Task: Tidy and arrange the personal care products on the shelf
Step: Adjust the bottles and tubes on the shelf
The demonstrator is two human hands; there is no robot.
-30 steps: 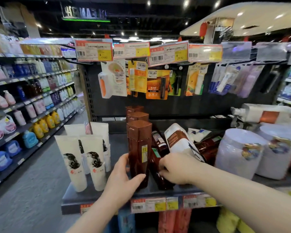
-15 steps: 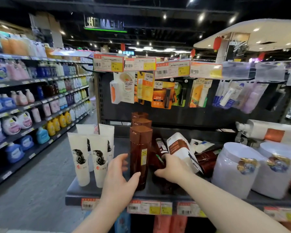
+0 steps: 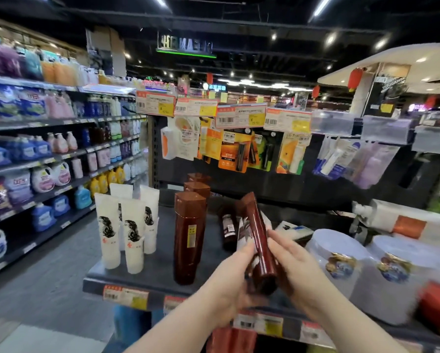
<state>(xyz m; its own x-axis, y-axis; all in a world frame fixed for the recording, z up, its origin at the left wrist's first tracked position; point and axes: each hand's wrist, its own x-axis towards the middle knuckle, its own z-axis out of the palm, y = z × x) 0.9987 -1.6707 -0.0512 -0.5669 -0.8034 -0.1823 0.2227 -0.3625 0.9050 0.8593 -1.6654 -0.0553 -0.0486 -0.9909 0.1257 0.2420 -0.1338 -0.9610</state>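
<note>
Both my hands hold a brown bottle (image 3: 259,240) tilted above the dark shelf (image 3: 158,266), cap pointing up and away. My left hand (image 3: 229,281) grips its lower left side and my right hand (image 3: 298,266) its lower right. A row of upright brown bottles (image 3: 189,235) stands to the left of it. Another brown bottle (image 3: 228,230) lies flat behind my hands, beside a white tube partly hidden by the held bottle. Several white tubes (image 3: 128,225) with a hair picture stand at the shelf's left end.
Two large white tubs (image 3: 341,266) sit at the right, with a white and orange bottle (image 3: 407,222) lying behind them. Hanging packets (image 3: 234,151) and price tags (image 3: 239,115) run above the shelf. An aisle floor and a detergent rack (image 3: 48,161) lie to the left.
My right hand lifted a lying brown bottle off the shelf. My left hand left the upright bottle and moved right to grip the lifted one. The camera tilted up.
</note>
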